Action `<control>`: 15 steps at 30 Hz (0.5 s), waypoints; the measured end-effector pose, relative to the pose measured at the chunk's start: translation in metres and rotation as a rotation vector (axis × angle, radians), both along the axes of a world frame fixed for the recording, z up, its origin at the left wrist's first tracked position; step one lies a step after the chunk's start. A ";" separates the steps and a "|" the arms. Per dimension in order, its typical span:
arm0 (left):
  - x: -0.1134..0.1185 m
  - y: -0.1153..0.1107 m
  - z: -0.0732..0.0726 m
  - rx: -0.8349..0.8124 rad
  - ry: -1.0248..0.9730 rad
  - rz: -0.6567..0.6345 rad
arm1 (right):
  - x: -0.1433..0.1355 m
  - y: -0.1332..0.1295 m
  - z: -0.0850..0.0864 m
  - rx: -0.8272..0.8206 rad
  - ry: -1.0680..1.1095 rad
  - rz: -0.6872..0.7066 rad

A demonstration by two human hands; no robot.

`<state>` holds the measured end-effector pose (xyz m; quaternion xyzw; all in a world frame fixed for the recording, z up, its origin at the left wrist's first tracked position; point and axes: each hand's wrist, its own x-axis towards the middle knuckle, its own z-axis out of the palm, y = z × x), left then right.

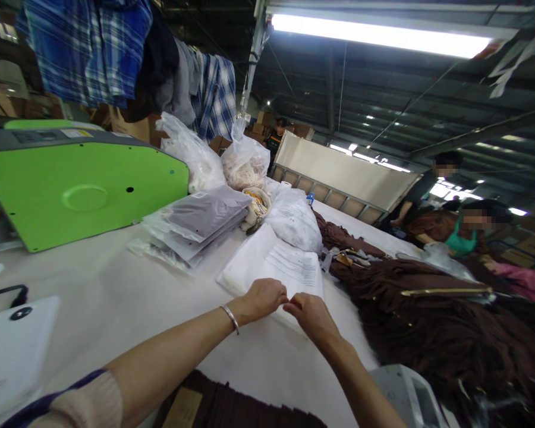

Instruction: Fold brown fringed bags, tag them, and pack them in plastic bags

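My left hand [265,297], with a silver bangle at its wrist, is closed in a pinch over the near end of a stack of clear plastic bags [289,264] printed with text. Close against it, my right hand [311,315] is closed too, thumb and finger pressed together. The fingertips of both hands almost meet. Whatever lies between them is too small to make out. Below my forearms, a pile of dark brown fabric pieces [245,407] with a cardboard tag [183,408] lies at the table's near edge.
A green machine [89,190] stands left, beside packed garments [200,217]. Filled plastic bags [294,217] and a small pouch [256,208] sit behind the stack. Brown garments [428,315] heap up at right. A white phone [18,345] lies left. Co-workers [468,235] work at back right.
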<state>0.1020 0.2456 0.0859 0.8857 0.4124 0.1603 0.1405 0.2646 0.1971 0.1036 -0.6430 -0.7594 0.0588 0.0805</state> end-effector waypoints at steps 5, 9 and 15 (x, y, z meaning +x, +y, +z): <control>-0.003 -0.002 -0.006 -0.042 -0.024 -0.006 | 0.003 -0.007 -0.002 -0.023 0.006 0.002; -0.003 -0.005 -0.008 -0.087 -0.059 -0.018 | 0.002 -0.010 -0.002 0.018 0.029 -0.051; -0.007 -0.006 -0.004 -0.216 -0.109 -0.043 | 0.002 -0.011 -0.007 0.078 0.063 -0.058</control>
